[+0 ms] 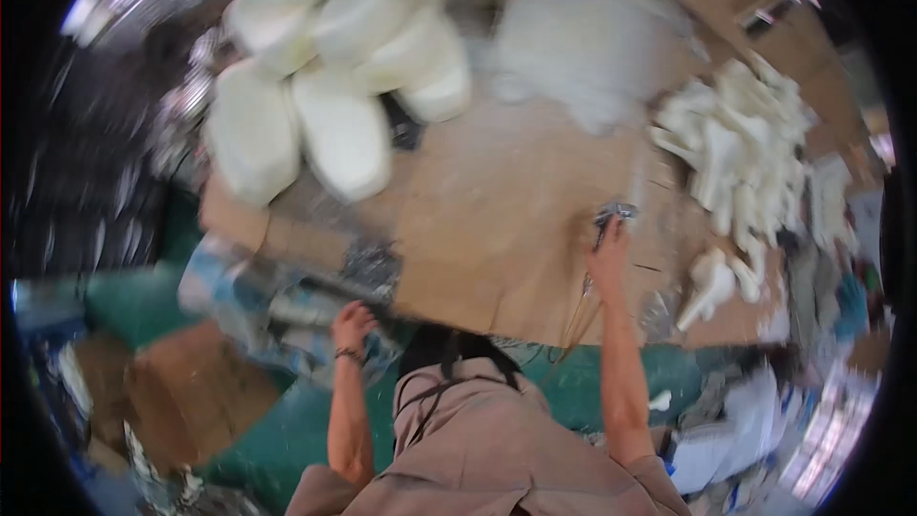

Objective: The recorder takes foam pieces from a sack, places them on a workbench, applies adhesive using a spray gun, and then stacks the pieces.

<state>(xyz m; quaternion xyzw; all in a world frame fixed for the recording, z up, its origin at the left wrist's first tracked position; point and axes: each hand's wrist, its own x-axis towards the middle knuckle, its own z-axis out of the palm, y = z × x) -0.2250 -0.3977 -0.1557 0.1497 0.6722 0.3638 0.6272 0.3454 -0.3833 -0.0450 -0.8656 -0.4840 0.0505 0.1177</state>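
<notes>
My right hand (607, 258) reaches forward over a brown cardboard-covered worktop (497, 229) and is closed on a small shiny metal tool (614, 213). My left hand (353, 325) hangs at the near edge of the worktop, fingers curled, near a clutter of blurred bags and scraps; whether it grips anything is unclear. Several large cream-white foam blocks (334, 67) are stacked at the far left of the worktop. A heap of narrow white foam offcuts (750, 153) lies to the right of my right hand. The picture is motion-blurred.
A white sheet or bag (583, 38) lies at the back of the worktop. One white offcut (712, 287) lies apart near the right front edge. The floor (296, 430) is green, with a brown cardboard piece (191, 382) at the left and papers (755, 430) at the right.
</notes>
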